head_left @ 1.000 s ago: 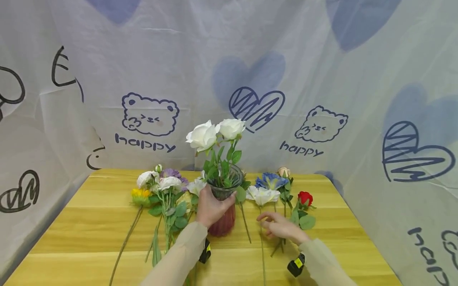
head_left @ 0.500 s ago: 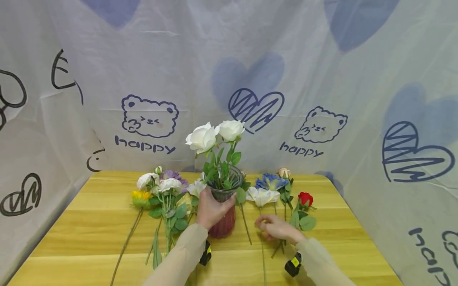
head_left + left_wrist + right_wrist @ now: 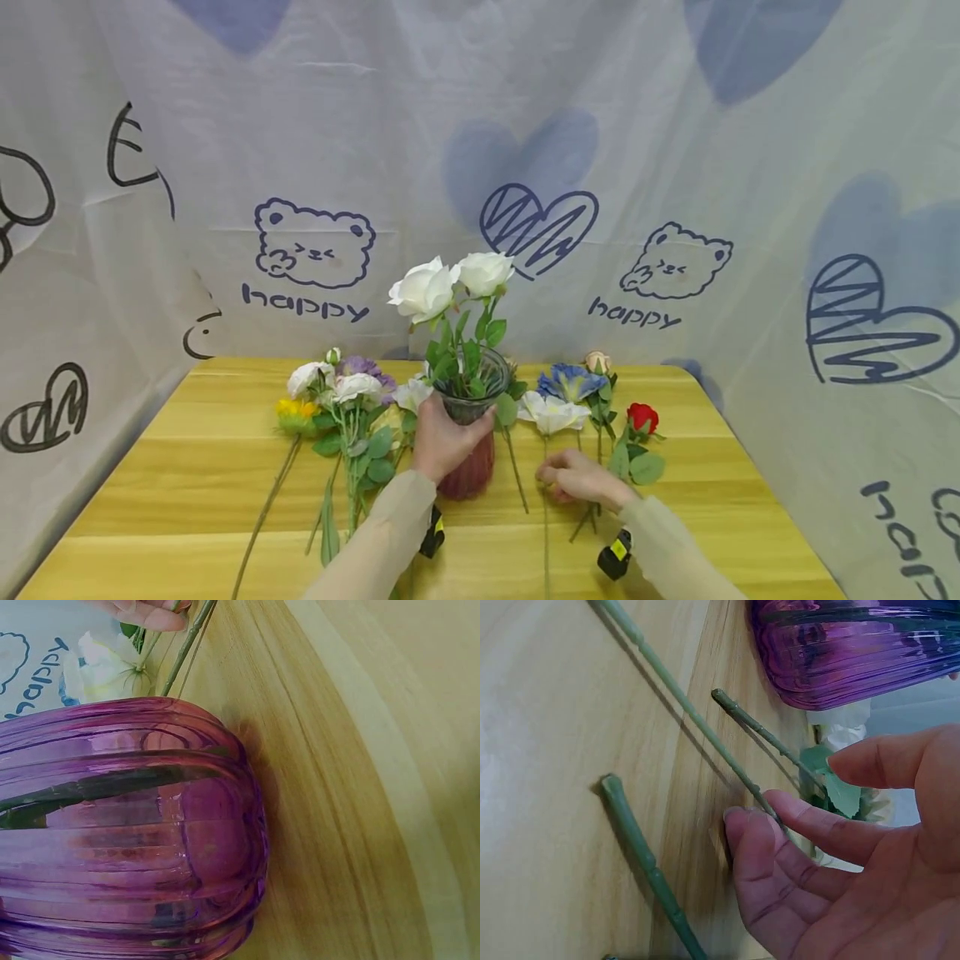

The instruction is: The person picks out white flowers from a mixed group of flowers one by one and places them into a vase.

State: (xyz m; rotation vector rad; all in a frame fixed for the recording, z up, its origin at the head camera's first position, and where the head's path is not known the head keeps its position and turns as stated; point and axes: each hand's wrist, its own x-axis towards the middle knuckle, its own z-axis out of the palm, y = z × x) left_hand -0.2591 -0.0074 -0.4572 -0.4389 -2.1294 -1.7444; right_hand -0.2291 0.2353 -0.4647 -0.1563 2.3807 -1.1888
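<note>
My left hand [image 3: 447,437] grips a ribbed, pink-purple glass vase [image 3: 471,471] around its upper part, at the middle of the table. Two white roses [image 3: 423,290] stand in the vase, their leafy stems reaching inside. In the left wrist view the vase's ribbed lower body [image 3: 127,855] fills much of the picture. To the right of the vase, my right hand [image 3: 581,479] has its fingers curled around the thin green stem [image 3: 697,716] of a white open-petalled flower [image 3: 553,414]. Its thumb stands apart from the stem in the right wrist view.
Left of the vase lie a yellow flower [image 3: 296,417], white blooms [image 3: 356,387] and a purple flower [image 3: 367,371]. On the right are a blue flower [image 3: 572,382], a peach rosebud [image 3: 597,362] and a red rose [image 3: 642,417]. A printed cloth [image 3: 480,100] hangs behind the table.
My right hand has lowered slightly and its fingers have drawn together at the white flower's stem. The stem's near end has swung a little left. Left hand and vase stay put.
</note>
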